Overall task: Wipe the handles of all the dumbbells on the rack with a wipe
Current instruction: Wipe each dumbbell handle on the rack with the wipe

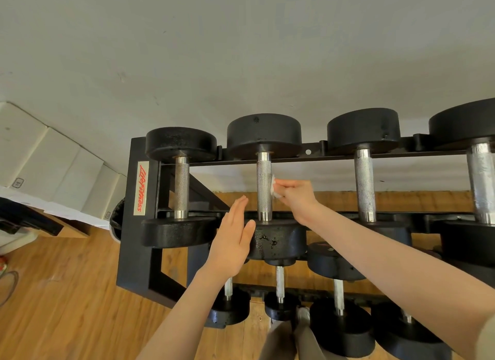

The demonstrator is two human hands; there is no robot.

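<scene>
A black rack (139, 225) carries a top row of black dumbbells with knurled silver handles. My right hand (297, 196) pinches a small white wipe (274, 189) against the right side of the second dumbbell's handle (264, 188). My left hand (233, 239) hovers with straight fingers just left of that handle, beside the dumbbell's near head (278, 241). The leftmost handle (181, 188) and two more handles (364, 188) (482, 182) to the right stand untouched. A lower row holds several smaller dumbbells (280, 287).
A white wall rises behind the rack. Wooden floor (67, 292) spreads at lower left. White boxes (61, 169) are stacked at the left by the wall. My legs and shoe (302, 316) show below the rack's lower row.
</scene>
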